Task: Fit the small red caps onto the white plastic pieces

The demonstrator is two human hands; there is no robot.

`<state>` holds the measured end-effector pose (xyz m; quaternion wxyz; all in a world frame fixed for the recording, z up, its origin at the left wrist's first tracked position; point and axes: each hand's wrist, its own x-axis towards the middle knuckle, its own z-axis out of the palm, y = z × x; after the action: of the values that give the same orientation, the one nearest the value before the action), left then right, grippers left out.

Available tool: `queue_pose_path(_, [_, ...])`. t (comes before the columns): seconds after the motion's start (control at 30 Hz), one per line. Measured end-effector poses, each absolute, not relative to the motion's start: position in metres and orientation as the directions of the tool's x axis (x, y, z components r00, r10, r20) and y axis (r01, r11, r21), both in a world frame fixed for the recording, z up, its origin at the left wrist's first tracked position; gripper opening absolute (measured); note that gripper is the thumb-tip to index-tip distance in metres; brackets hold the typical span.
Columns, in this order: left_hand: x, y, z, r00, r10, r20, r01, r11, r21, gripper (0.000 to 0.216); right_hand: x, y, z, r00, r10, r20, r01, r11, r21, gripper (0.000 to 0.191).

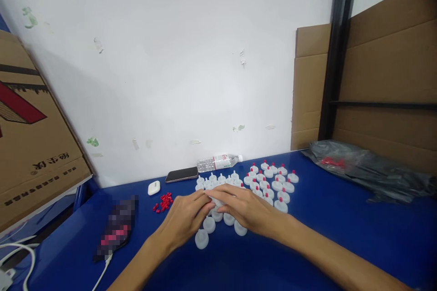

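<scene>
My right hand point(244, 207) is closed around a white plastic nozzle cap point(217, 201), held just above the table. My left hand point(189, 211) meets it from the left, thumb and fingers pinched at the cap's tip; what lies between those fingertips is hidden. Below and behind both hands stand many more white nozzle caps point(201, 239), some partly covered by my fingers. Beyond my right hand, a group of white nozzle caps with red tips point(281, 205) spreads over the table. Small red tip caps point(166, 201) lie in a loose pile left of my left hand.
Along the wall on the blue table point(327, 236) lie a phone point(181, 174), a clear bottle point(218, 163) and a white earbud case point(154, 188). A dark object with a cable point(116, 229) sits left, a grey plastic bag point(362, 168) right. Cardboard point(34, 145) stands at the left side.
</scene>
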<state>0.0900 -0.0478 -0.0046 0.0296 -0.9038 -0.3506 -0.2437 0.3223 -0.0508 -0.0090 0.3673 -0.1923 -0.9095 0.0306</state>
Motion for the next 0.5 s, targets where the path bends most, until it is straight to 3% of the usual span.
queue_pose_path(0.1, [0.077,-0.041,0.004,0.601,0.668,0.439,0.737,-0.675,0.019,0.032,0.326,-0.044,-0.011,-0.694,0.419,0.586,0.421,0.896,-0.143,0.056])
queue_pose_path(0.17, [0.063,-0.032,0.008,0.53,0.718,0.451,0.802,-0.598,0.01,0.035,0.333,-0.035,-0.014,-0.64,0.484,0.597,0.501,0.852,-0.154,0.045])
queue_pose_path(0.33, [0.013,0.004,0.003,0.362,0.795,0.486,0.908,-0.418,0.006,0.037,0.362,-0.008,-0.008,-0.344,0.594,0.728,0.667,0.7,-0.255,0.016])
queue_pose_path(0.5, [-0.013,0.019,-0.009,0.325,0.852,0.412,0.925,-0.377,0.051,0.033,0.396,0.015,-0.001,-0.019,0.62,0.784,0.737,0.538,-0.408,0.026])
